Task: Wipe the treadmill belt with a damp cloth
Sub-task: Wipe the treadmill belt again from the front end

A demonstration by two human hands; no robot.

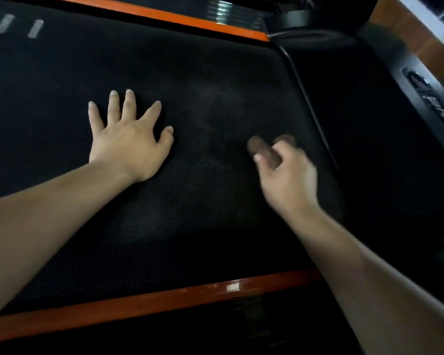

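The black textured treadmill belt (190,201) fills most of the view, with a faint pale smear near its middle. My left hand (128,139) lies flat on the belt, palm down, fingers spread, holding nothing. My right hand (285,175) is blurred with motion near the belt's right edge. Its fingers are closed on a small brown cloth (264,149), of which only a bunched brown part shows past the fingers. The cloth is at the belt surface.
Orange side rails run along the belt, one at the near edge (164,301) and one at the far edge (164,14). The black motor cover (369,124) with a chrome logo stands to the right. A wooden surface (426,39) shows at the top right.
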